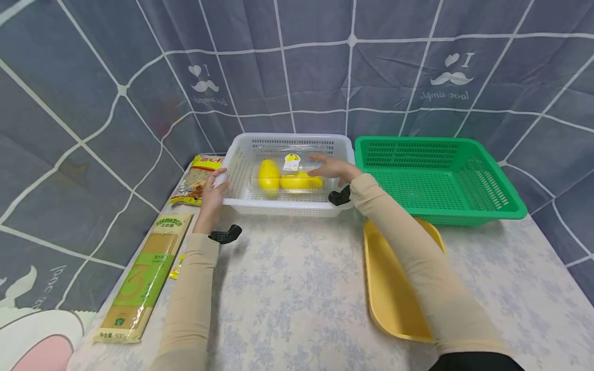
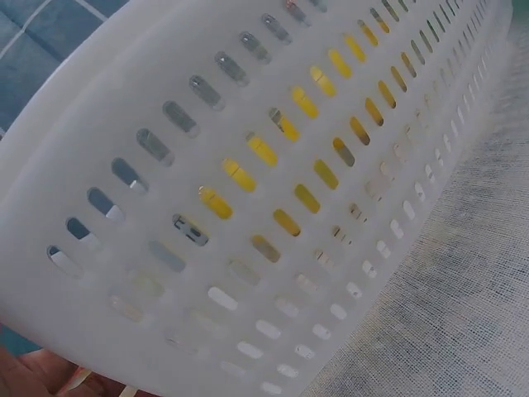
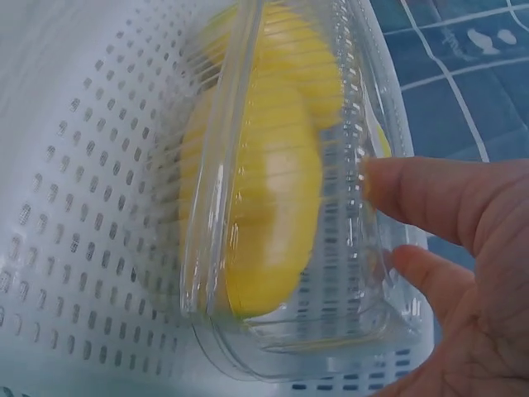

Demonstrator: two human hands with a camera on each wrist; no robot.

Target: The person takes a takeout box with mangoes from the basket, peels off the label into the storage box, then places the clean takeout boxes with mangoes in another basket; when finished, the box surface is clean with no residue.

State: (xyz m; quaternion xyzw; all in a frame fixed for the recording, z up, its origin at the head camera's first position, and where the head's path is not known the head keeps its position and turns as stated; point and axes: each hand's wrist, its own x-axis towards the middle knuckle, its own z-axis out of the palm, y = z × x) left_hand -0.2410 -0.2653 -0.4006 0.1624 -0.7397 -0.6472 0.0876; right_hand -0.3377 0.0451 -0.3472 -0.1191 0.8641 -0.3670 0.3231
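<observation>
A white plastic basket with slotted walls stands at the back of the table, also seen close up in the left wrist view. Inside it lies a clear plastic box with two smooth yellow fruits and a white-and-yellow label. My left hand grips the basket's left rim, fingers bent over the edge. Over the basket's right side reaches my right hand, its fingers spread and extended. In the right wrist view, its fingertips are right at the box's edge.
An empty-looking green basket sits right of the white one. Under my right forearm lies a yellow tray. At left are a noodle pack and a yellow-and-red food bag. Grey checked cloth hangs behind.
</observation>
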